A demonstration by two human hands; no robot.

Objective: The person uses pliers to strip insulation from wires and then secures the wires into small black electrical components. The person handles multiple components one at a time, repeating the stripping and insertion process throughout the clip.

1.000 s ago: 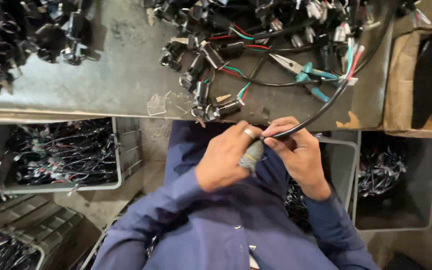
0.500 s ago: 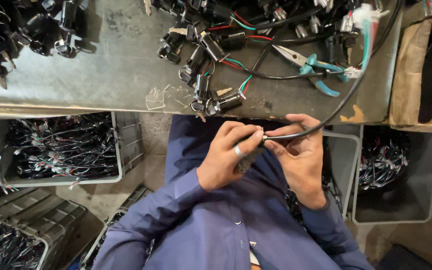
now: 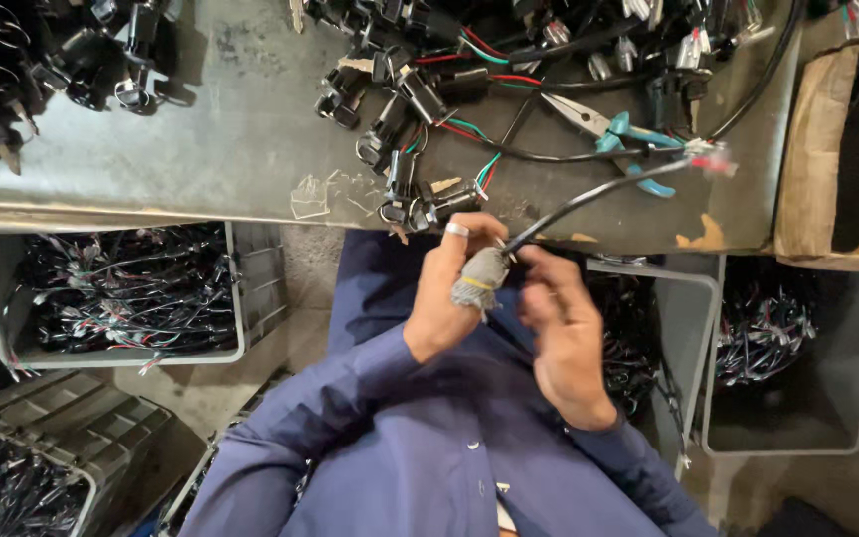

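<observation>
My left hand (image 3: 447, 290) has a ring on one finger and a grey cloth wrap on its thumb. It pinches the near end of a black cable (image 3: 603, 192) just below the bench edge. The cable runs up and right to a free end with red and white wire tips (image 3: 710, 157) above the bench. My right hand (image 3: 561, 331) is beside the left, fingers loosely curled close to the cable end, blurred. I cannot tell whether it touches the cable. Both arms wear dark blue sleeves.
A grey metal bench (image 3: 251, 149) carries a pile of black key switches with coloured wires (image 3: 420, 89), more switches at far left (image 3: 42, 70), and teal-handled pliers (image 3: 613, 134). A cardboard box (image 3: 817, 159) sits at right. Grey bins of wired parts (image 3: 121, 288) (image 3: 777, 338) stand under the bench.
The cable's far end has come free and swung toward me, its red and white tips now hanging over the bench. My right hand has dropped lower, away from the cable.
</observation>
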